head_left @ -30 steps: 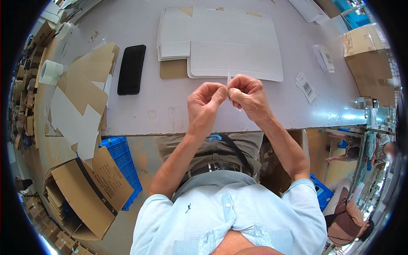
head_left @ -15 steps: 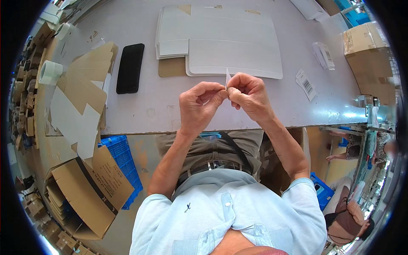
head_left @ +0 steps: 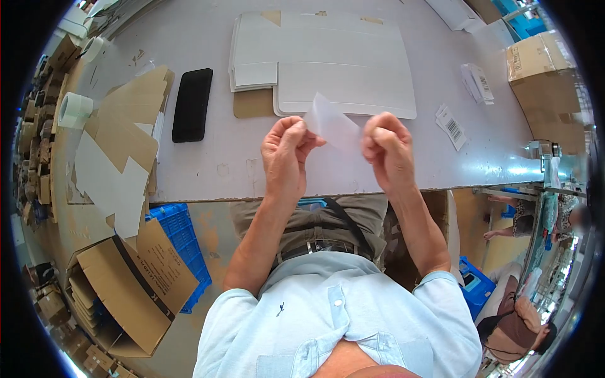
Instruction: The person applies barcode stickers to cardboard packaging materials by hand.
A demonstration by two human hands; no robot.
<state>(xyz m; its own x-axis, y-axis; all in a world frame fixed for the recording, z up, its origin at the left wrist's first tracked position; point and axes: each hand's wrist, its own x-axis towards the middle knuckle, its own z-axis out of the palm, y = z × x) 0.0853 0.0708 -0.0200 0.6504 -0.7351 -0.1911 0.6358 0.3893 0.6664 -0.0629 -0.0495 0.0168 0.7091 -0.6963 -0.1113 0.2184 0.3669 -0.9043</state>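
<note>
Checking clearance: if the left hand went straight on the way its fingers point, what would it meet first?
The left hand would probably reach the stack of flat white cartons, past the strip it holds; depth unclear.

I read: strip (head_left: 332, 124) translucent white | stacked sheets (head_left: 343, 60) white | phone (head_left: 192, 104) black | table (head_left: 201, 38) pale grey | labels (head_left: 452, 128) white with black barcode stripes | crate (head_left: 179, 242) blue | carton (head_left: 535, 60) brown | shirt (head_left: 340, 315) light blue | tape roll (head_left: 74, 108) white
</note>
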